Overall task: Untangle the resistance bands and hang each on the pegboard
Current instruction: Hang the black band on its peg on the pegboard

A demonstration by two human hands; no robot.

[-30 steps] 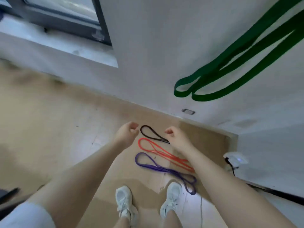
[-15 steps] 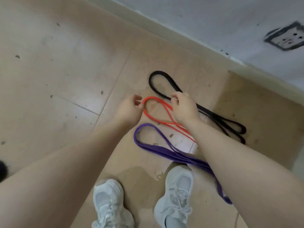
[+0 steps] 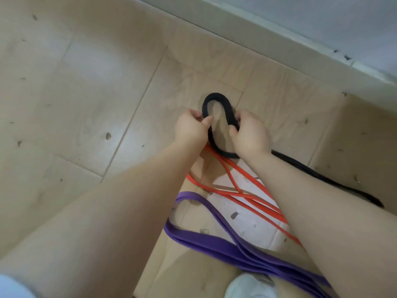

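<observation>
On the floor by the wall: you are crouching over three bands lying on beige tiles (image 3: pixel 86 93), speckled with dark marks, a pale skirting strip (image 3: pixel 268 37) running along the top.
Black band (image 3: pixel 217 97): its looped end is lifting off the floor, the rest trailing right.
Left hand (image 3: pixel 189 130): your grip is pinching the loop's left side.
Right hand (image 3: pixel 251 136): fingers are curling round its right side.
Orange band (image 3: pixel 242 194): lying between the black and purple band (image 3: pixel 214 241).
Shoe (image 3: pixel 249 287): showing at the bottom edge.
</observation>
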